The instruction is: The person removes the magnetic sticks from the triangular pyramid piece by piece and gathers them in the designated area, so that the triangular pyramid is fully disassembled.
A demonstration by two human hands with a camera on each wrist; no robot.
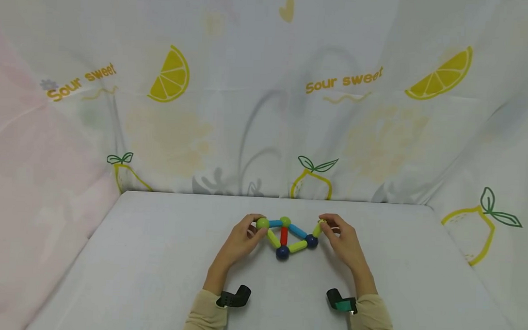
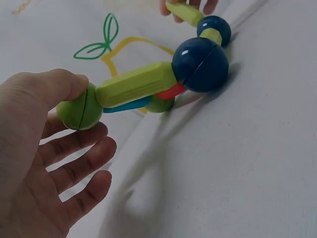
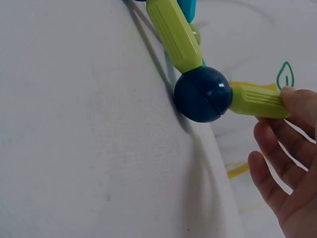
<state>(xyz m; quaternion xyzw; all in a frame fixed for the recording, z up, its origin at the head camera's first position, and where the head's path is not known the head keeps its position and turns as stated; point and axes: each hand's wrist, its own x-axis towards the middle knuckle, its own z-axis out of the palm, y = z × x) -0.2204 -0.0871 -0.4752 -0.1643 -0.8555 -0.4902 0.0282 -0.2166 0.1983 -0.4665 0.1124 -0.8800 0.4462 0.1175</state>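
Observation:
My left hand (image 1: 242, 239) pinches the green ball (image 1: 263, 223) at the left corner of a joined figure of balls and rods. From that ball run a blue rod (image 1: 275, 223) and a yellow-green rod (image 2: 136, 85). A red rod (image 1: 284, 236) joins the back green ball (image 1: 286, 221) to the front dark blue ball (image 1: 283, 252). Another blue rod (image 1: 297, 231) and a yellow-green rod (image 1: 298, 246) meet at the right dark blue ball (image 3: 203, 94). My right hand (image 1: 344, 241) pinches the outer end of a yellow-green rod (image 3: 258, 102) attached to that ball.
The figure is on a white table (image 1: 134, 257). Behind the table hangs a pale cloth (image 1: 248, 111) with lemon prints. Each wrist wears a black strap device, the left one (image 1: 235, 297) and the right one (image 1: 341, 302).

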